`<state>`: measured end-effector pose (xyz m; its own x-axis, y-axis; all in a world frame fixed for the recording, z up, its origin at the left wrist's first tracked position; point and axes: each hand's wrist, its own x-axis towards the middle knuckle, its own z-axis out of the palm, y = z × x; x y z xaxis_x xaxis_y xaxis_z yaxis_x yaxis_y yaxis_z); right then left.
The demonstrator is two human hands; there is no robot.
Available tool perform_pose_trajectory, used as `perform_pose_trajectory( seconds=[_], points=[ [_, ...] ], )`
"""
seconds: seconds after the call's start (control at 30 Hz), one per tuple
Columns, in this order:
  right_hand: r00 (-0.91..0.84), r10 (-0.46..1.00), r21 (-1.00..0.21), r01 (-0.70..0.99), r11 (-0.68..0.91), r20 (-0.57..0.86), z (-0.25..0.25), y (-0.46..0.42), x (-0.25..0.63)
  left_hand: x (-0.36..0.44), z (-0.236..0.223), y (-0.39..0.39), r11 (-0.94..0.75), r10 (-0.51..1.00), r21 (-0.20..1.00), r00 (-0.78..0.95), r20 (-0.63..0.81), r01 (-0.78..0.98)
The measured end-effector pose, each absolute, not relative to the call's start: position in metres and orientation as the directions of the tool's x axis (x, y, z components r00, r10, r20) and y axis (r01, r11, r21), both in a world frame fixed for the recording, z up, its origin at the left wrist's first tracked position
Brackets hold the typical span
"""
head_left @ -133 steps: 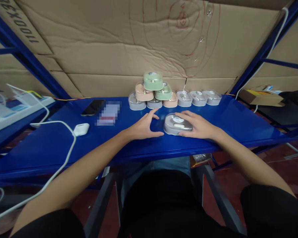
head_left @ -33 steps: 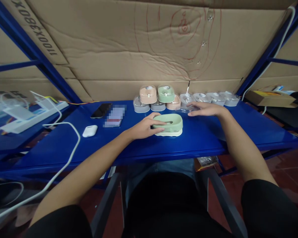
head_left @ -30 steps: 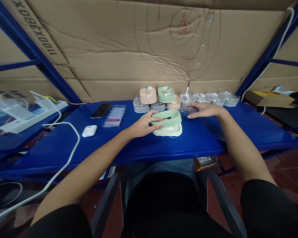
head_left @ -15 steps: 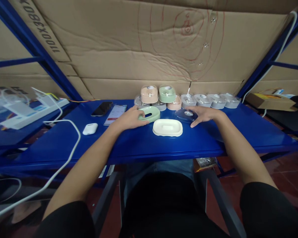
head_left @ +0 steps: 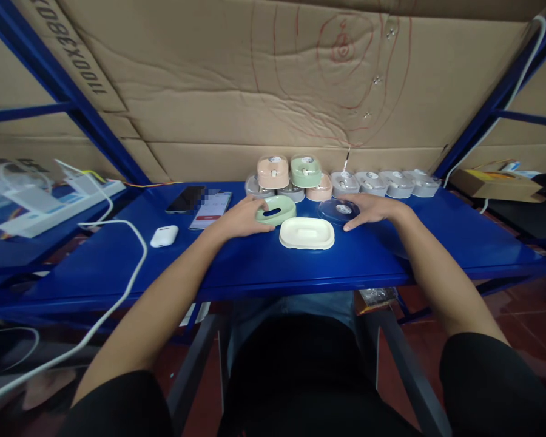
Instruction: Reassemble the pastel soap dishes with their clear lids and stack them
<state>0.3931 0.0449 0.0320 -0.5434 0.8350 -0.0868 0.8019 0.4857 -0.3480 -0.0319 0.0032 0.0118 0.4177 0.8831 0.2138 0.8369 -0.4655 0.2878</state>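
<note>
A pale green oval ring-shaped cover (head_left: 284,208) lies on the blue table, its slot facing up. My left hand (head_left: 247,217) rests at its left end, thumb stretched along the front and fingertips by the rim, loosely spread rather than clenched. To the right is a clear plastic lid (head_left: 334,212) with a round white sticker. My right hand (head_left: 368,209) arches around its right side, thumb and fingers apart. Between and nearer me sits a cream oval tray-like base (head_left: 307,233) with a raised middle bar, touched by neither hand.
Behind stand a peach box (head_left: 273,173) and a green box (head_left: 306,172), both clear-lidded, stacked on others. A row of grey boxes (head_left: 399,184) continues right. On the left are a phone (head_left: 210,210), a dark phone (head_left: 186,199), a white earbud case (head_left: 164,236) and a power strip (head_left: 64,207).
The green cover has shifted slightly right relative to my left hand, whose fingers look looser. My right hand and the clear lid have barely moved.
</note>
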Motion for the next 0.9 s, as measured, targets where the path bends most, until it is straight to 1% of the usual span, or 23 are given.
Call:
perform_pose_trajectory(
  seconds=[0.1,0.2,0.23,0.3,0.4,0.53,0.73,0.9],
  points=[
    [-0.525,0.849,-0.355,0.807,0.472,-0.065,0.033,0.041,0.388,-0.03,0.019,-0.004,-0.463,0.877,0.325,0.371,0.306,0.825],
    [-0.503,0.863,-0.336,0.822,0.459,-0.053,0.035,0.037,0.384,-0.022,0.028,-0.018,-0.477,0.853,0.35,0.33,0.403,0.806],
    [-0.496,0.867,-0.327,0.828,0.455,-0.05,0.036,0.036,0.383,-0.017,0.029,-0.023,-0.517,0.829,0.355,0.35,0.437,0.779],
    [-0.491,0.87,-0.317,0.833,0.454,-0.044,0.037,0.034,0.382,-0.006,0.029,-0.032,-0.629,0.762,0.372,0.446,0.469,0.683],
    [-0.501,0.865,-0.314,0.828,0.465,-0.04,0.037,0.034,0.381,0.011,0.02,-0.04,-0.69,0.724,0.428,0.55,0.416,0.584],
    [-0.486,0.873,-0.285,0.844,0.455,-0.044,0.037,0.034,0.381,0.022,0.009,-0.039,-0.695,0.709,0.473,0.627,0.325,0.541],
    [-0.482,0.875,-0.302,0.841,0.448,-0.043,0.038,0.032,0.38,0.02,0.004,-0.031,-0.685,0.716,0.494,0.621,0.319,0.536],
    [-0.499,0.866,-0.308,0.829,0.466,-0.034,0.037,0.033,0.381,0.023,0.001,-0.029,-0.652,0.739,0.538,0.609,0.29,0.535]
  ],
)
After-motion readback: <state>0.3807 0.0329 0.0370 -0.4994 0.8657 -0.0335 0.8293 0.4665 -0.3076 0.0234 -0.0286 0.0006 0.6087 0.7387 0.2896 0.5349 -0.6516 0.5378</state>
